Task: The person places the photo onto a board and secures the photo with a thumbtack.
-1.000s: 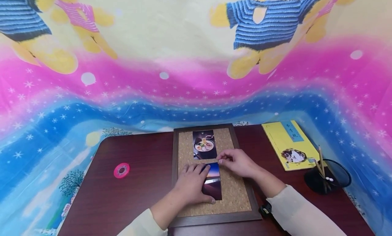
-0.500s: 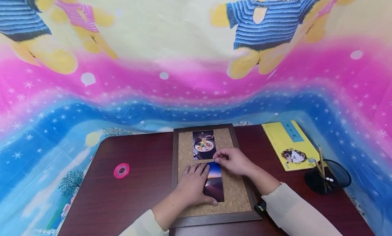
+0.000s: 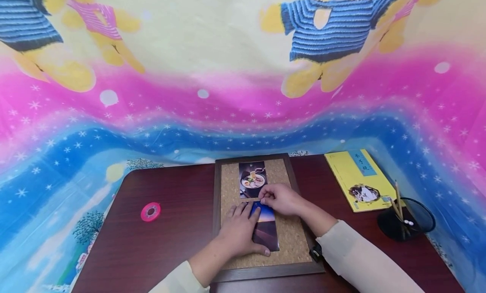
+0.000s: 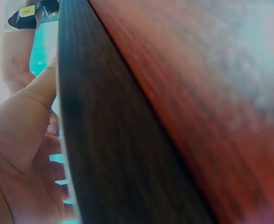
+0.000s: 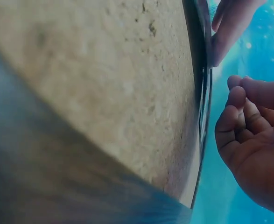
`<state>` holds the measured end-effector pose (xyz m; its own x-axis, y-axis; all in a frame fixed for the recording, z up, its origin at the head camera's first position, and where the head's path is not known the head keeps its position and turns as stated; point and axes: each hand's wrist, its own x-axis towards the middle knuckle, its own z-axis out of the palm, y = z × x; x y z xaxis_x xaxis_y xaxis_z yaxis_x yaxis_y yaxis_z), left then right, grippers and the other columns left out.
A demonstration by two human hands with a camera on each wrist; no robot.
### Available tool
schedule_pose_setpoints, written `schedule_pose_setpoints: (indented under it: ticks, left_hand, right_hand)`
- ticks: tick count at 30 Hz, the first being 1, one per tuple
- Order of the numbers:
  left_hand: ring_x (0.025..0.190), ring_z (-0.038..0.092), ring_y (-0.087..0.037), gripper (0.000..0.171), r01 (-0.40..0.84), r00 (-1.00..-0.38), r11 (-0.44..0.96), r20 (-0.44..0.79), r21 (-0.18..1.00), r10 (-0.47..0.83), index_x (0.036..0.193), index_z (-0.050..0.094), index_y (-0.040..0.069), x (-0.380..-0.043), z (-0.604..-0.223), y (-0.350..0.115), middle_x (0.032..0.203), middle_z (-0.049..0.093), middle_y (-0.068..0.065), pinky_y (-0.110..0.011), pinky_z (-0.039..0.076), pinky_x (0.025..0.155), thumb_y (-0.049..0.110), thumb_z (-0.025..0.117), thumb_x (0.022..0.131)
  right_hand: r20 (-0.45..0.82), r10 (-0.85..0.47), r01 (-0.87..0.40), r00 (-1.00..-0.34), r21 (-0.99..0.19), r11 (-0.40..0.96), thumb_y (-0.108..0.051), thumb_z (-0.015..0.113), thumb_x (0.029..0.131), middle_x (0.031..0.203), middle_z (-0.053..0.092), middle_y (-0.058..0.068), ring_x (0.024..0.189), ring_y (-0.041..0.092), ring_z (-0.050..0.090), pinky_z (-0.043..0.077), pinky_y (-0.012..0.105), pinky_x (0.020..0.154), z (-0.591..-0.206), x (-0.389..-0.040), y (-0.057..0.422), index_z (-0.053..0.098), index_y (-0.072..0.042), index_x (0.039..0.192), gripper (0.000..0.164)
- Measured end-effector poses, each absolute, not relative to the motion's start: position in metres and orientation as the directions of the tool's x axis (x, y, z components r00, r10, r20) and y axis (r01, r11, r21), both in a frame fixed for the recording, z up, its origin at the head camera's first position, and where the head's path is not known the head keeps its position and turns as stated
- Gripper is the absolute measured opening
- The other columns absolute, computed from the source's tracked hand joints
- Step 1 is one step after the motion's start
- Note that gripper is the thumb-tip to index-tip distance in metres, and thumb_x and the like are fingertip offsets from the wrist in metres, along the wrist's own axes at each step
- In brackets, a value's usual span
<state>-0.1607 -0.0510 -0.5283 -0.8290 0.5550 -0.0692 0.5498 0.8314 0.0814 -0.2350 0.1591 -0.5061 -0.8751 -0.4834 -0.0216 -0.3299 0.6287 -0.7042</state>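
Note:
In the head view my left hand (image 3: 239, 231) lies flat with spread fingers, holding down a glossy photo (image 3: 265, 236) of a blue and dark scene on a framed cork board (image 3: 294, 242). My right hand (image 3: 282, 199) hovers at that photo's top edge, thumb and index finger pinched together around something tiny, mostly hidden by the fingertips. Just above is a second photo (image 3: 252, 179), of a ramen bowl, with a small pin spot near its top. In the right wrist view the right hand (image 5: 256, 130) shows curled fingers over the board edge.
A pink round case (image 3: 151, 211) sits on the dark wooden desk (image 3: 178, 250) at the left. At the right are a yellow book (image 3: 351, 179) and a black mesh pen holder (image 3: 395, 227) with pencils. A printed curtain (image 3: 228, 94) surrounds the desk.
My right hand has moved left along the photo's top edge. The lower photo has shifted slightly right and down under my left hand, which stays spread on it.

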Motion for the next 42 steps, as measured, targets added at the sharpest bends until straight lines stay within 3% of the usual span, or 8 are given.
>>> schedule_pose_setpoints:
  ticks: [13,22,30,42]
  left_hand:
    - [0.153,0.028,-0.036,0.134,0.545,-0.832,0.835,-0.076,0.082,0.55,0.16,0.042,0.015,-0.162,-0.529,-0.049,0.168,0.028,-0.016,-0.064,0.023,0.121,0.103,0.053,0.059]
    - [0.153,0.028,-0.036,0.133,0.534,-0.836,0.84,-0.087,0.091,0.541,0.16,0.042,0.015,-0.162,-0.526,-0.049,0.169,0.028,-0.016,-0.067,0.021,0.12,0.101,0.056,0.06]
    - [0.153,0.027,-0.037,0.132,0.533,-0.837,0.841,-0.084,0.093,0.54,0.161,0.041,0.016,-0.162,-0.526,-0.049,0.17,0.025,-0.015,-0.067,0.021,0.12,0.1,0.056,0.061]
    - [0.154,0.026,-0.037,0.131,0.521,-0.841,0.846,-0.099,0.113,0.531,0.162,0.039,0.014,-0.16,-0.529,-0.049,0.168,0.026,-0.021,-0.063,0.019,0.122,0.098,0.06,0.062]
  right_hand:
    - [-0.069,-0.502,-0.359,-0.862,-0.615,0.702,-0.013,0.068,0.099,0.087,0.069,-0.011,0.081,0.008,0.062,0.052,0.035,0.079,-0.511,-0.248,0.143,0.074,-0.022,0.097,0.01]
    - [-0.097,-0.521,-0.374,-0.848,-0.586,0.718,-0.012,0.07,0.098,0.078,0.064,-0.013,0.073,0.006,0.059,0.051,0.034,0.074,-0.513,-0.252,0.137,0.071,-0.021,0.092,0.011]
    - [-0.138,-0.53,-0.384,-0.837,-0.542,0.747,-0.011,0.069,0.099,0.087,0.069,-0.011,0.084,0.01,0.062,0.052,0.037,0.084,-0.51,-0.255,0.134,0.073,-0.021,0.092,0.013]
    - [-0.174,-0.526,-0.398,-0.832,-0.473,0.786,-0.012,0.068,0.1,0.086,0.068,-0.011,0.088,0.013,0.063,0.053,0.039,0.088,-0.506,-0.254,0.127,0.073,-0.023,0.089,0.016]
